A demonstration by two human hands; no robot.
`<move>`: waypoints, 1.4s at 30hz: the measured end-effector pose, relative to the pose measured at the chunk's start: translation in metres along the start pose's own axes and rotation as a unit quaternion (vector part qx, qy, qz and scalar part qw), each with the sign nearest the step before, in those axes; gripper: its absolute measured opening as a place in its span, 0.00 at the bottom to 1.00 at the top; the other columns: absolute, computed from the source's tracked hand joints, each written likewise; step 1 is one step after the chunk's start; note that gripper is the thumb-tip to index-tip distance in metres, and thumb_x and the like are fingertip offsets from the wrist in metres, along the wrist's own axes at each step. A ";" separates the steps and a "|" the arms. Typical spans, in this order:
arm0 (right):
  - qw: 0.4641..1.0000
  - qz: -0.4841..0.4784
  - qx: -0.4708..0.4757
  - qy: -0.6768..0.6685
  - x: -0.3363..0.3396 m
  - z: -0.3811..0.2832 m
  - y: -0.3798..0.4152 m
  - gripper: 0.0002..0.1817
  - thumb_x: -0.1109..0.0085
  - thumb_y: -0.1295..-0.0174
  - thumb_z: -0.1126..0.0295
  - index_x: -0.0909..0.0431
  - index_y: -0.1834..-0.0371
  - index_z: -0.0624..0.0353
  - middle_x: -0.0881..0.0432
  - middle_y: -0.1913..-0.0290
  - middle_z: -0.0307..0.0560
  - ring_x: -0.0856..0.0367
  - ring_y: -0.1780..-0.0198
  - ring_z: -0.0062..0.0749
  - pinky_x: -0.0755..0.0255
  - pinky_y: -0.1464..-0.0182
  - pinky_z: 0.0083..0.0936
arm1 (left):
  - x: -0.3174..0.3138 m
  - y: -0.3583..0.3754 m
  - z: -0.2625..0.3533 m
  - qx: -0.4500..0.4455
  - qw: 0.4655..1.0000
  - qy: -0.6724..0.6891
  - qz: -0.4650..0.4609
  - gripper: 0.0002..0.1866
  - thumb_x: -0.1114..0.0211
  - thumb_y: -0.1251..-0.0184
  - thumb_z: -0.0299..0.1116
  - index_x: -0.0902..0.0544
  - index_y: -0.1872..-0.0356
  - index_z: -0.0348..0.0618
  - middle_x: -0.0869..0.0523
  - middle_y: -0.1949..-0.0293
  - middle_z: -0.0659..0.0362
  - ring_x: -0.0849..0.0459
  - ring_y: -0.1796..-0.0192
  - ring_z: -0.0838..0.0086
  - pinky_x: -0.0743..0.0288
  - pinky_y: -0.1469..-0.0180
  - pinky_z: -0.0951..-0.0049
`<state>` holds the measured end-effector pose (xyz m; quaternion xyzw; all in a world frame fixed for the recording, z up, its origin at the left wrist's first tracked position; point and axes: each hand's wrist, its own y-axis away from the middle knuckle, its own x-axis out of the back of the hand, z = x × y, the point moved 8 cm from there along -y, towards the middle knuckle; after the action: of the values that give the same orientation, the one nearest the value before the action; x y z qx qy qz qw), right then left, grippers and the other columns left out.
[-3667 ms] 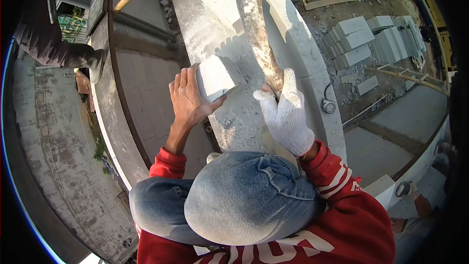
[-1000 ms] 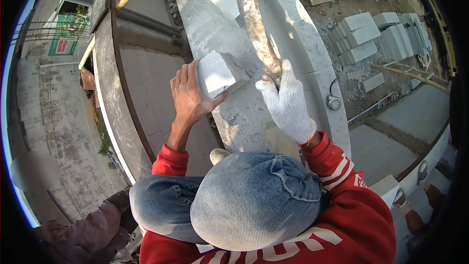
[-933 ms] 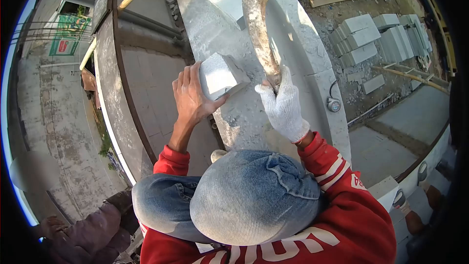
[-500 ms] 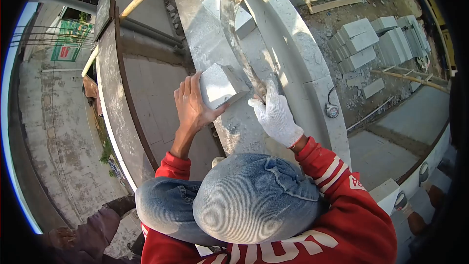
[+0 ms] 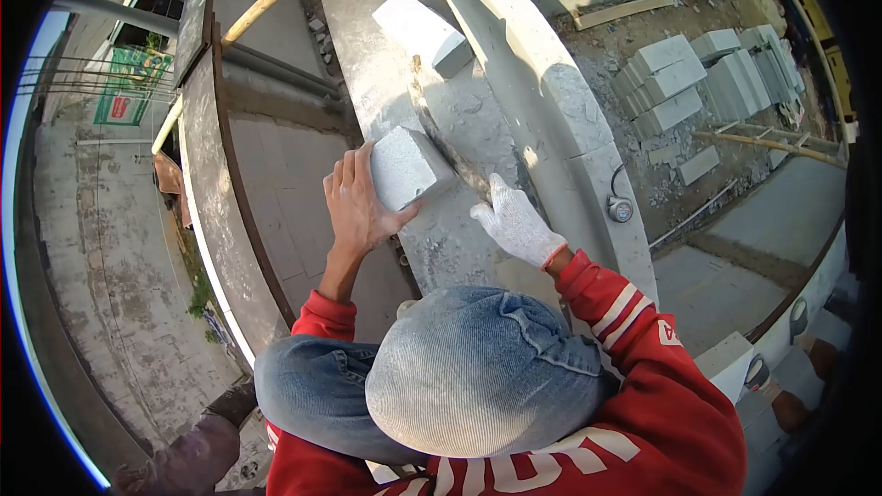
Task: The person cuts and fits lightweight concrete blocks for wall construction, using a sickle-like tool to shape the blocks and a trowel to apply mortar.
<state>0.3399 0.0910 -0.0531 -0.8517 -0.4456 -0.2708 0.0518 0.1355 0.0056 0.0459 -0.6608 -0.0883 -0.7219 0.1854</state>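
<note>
While left hand grips block, right hand tool, sleeve "A".

Over the slab, you could pass a hand between the stained tool on the left and the pale ledge on the right, above small chips. The far block narrows that lane at the far end; your right hand blocks it nearer. Left of the tool, the near block leaves you hardly any gap.
</note>
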 end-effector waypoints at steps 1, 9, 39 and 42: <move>0.999 -0.044 -0.016 -0.004 0.001 0.004 -0.008 0.26 0.38 0.30 0.65 0.29 0.38 0.77 0.19 0.62 0.80 0.15 0.62 0.69 0.23 0.60 0.53 | -0.001 -0.006 -0.002 -0.006 1.000 0.009 0.008 0.57 0.15 0.66 0.56 0.29 0.30 0.41 0.21 0.44 0.53 0.22 0.40 0.57 0.32 0.38 0.53; 0.979 0.114 -0.025 -0.167 0.037 -0.041 0.000 0.17 0.38 0.28 0.65 0.25 0.50 0.72 0.18 0.68 0.71 0.15 0.69 0.64 0.24 0.66 0.51 | 0.002 0.002 0.000 0.015 1.000 0.004 -0.004 0.58 0.13 0.67 0.55 0.29 0.30 0.44 0.21 0.44 0.54 0.22 0.41 0.57 0.30 0.40 0.53; 1.000 -0.004 -0.004 0.006 -0.004 0.013 -0.013 0.18 0.36 0.30 0.63 0.24 0.57 0.73 0.17 0.72 0.64 0.13 0.68 0.58 0.23 0.67 0.40 | 0.001 0.000 -0.002 -0.001 1.000 -0.002 -0.005 0.57 0.14 0.65 0.58 0.28 0.30 0.41 0.21 0.46 0.53 0.22 0.40 0.55 0.32 0.36 0.52; 0.997 0.040 0.047 -0.043 0.031 -0.029 -0.008 0.19 0.35 0.30 0.63 0.24 0.54 0.73 0.18 0.72 0.66 0.14 0.67 0.63 0.24 0.67 0.45 | 0.006 0.002 0.003 0.018 0.999 0.005 -0.035 0.58 0.14 0.66 0.58 0.29 0.30 0.40 0.21 0.46 0.53 0.22 0.41 0.56 0.32 0.36 0.52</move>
<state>0.3352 0.1091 -0.0141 -0.8763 -0.4253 -0.2106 0.0829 0.1388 0.0043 0.0523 -0.6506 -0.1231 -0.7294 0.1719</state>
